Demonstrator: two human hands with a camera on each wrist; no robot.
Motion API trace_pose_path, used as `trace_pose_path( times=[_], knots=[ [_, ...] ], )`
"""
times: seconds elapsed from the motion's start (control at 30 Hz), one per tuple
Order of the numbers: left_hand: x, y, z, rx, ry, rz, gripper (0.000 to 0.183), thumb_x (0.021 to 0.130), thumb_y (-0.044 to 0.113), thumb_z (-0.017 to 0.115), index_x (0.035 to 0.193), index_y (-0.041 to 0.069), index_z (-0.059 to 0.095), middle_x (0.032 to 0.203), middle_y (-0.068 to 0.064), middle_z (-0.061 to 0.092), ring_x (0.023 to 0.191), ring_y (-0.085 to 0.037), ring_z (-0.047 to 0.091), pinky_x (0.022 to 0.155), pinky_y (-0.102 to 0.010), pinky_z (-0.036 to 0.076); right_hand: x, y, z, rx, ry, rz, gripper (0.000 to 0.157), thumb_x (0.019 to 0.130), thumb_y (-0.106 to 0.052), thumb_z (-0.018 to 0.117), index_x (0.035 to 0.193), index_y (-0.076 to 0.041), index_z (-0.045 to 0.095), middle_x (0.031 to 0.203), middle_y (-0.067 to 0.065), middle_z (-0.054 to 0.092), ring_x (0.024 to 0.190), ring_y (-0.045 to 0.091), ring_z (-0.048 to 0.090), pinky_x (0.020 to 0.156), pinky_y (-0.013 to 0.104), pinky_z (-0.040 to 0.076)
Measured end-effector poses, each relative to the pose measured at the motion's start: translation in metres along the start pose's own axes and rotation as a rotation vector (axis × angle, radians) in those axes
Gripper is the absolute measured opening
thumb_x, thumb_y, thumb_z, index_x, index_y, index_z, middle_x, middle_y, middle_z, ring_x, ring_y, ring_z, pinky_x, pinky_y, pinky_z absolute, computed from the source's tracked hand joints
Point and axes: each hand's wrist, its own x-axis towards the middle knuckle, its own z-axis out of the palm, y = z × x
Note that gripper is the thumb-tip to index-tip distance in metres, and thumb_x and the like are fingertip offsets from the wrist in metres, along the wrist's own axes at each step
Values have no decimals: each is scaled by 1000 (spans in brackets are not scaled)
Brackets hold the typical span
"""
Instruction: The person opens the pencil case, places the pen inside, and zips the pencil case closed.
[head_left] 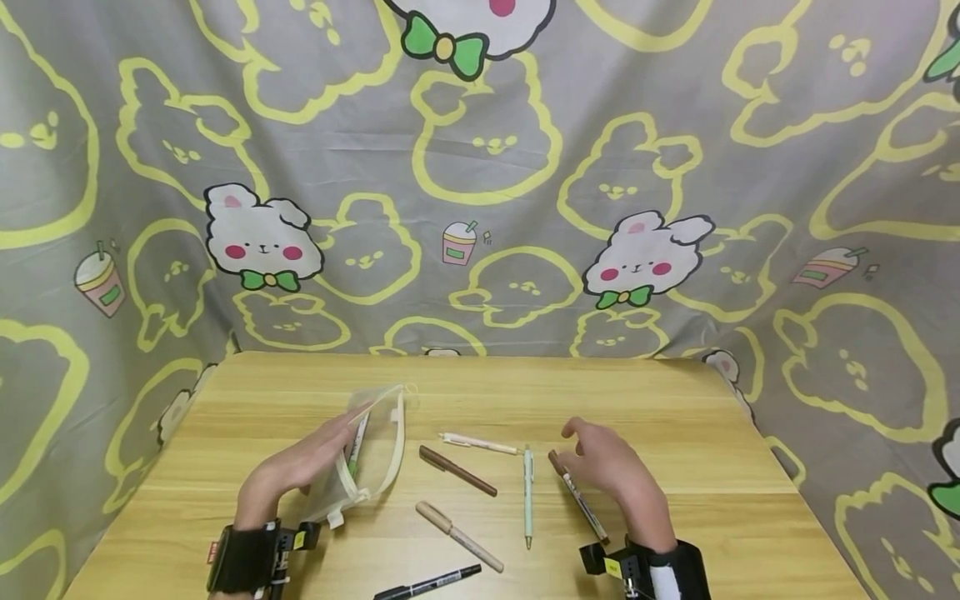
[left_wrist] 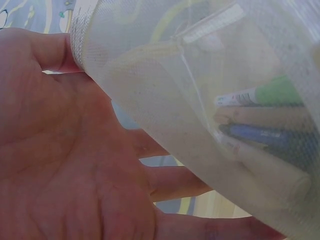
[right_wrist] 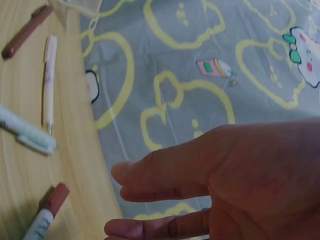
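My left hand point(head_left: 311, 458) holds a translucent mesh zip pouch point(head_left: 384, 446), its mouth agape toward the right. In the left wrist view, the thumb is at the pouch's edge and the fingers run behind the mesh. Inside show a green-and-white marker point(left_wrist: 275, 91), a blue pen point(left_wrist: 255, 134) and a pale pen point(left_wrist: 272, 172). Over a brown-capped marker point(head_left: 583, 507) on the table hovers my right hand point(head_left: 611, 462), fingers loosely bent and holding nothing in the right wrist view. Left of that marker lies a mint-green pen point(head_left: 528, 500).
Between the hands, a white pen point(head_left: 480, 443), a brown pen point(head_left: 459, 472) and a beige pen point(head_left: 461, 538) lie on the wooden table point(head_left: 720, 500). Near the front is a black marker point(head_left: 431, 582). A patterned grey curtain point(head_left: 510, 225) surrounds the back and sides.
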Motion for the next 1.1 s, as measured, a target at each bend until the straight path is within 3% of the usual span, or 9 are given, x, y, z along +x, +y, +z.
trace_pose_path(
  times=[0.2,0.43,0.53,0.77,0.97,1.1],
  knots=[
    [0,0,0,3,-1,13,51,110,20,15,157,0,13,157,-35,8,137,-60,9,92,-86,16,4,10,6,40,-33,57,26,86,-5,68,110,1,58,64,2,46,52,13,38,49,26,32],
    [-1,0,0,5,1,15,51,111,21,15,157,0,13,158,-33,9,138,-58,9,96,-84,14,6,15,15,-85,-99,65,26,78,-7,76,96,-1,58,86,9,60,72,21,55,64,40,53],
    [0,1,0,8,2,14,51,111,21,15,157,0,13,158,-33,9,139,-57,8,97,-83,14,3,14,17,-86,-135,82,27,76,-7,78,93,-3,58,82,8,58,69,22,54,59,38,51],
    [-1,4,-2,-21,-19,-58,53,111,28,14,159,7,12,159,-32,5,138,-58,5,76,-88,28,-1,11,20,-84,-144,94,26,74,-4,80,87,-3,58,71,7,55,56,18,53,47,29,47],
    [-1,2,-1,6,3,13,51,111,20,16,157,0,13,158,-34,9,139,-57,8,98,-83,14,2,11,23,-98,-129,74,22,71,3,78,83,-2,60,68,7,56,51,17,55,43,26,46],
    [-1,1,0,5,10,26,50,110,17,16,157,-2,13,157,-35,9,138,-57,9,101,-80,11,3,12,24,-98,-132,89,21,71,3,77,83,-2,60,68,7,56,52,17,55,43,26,45]
  ],
)
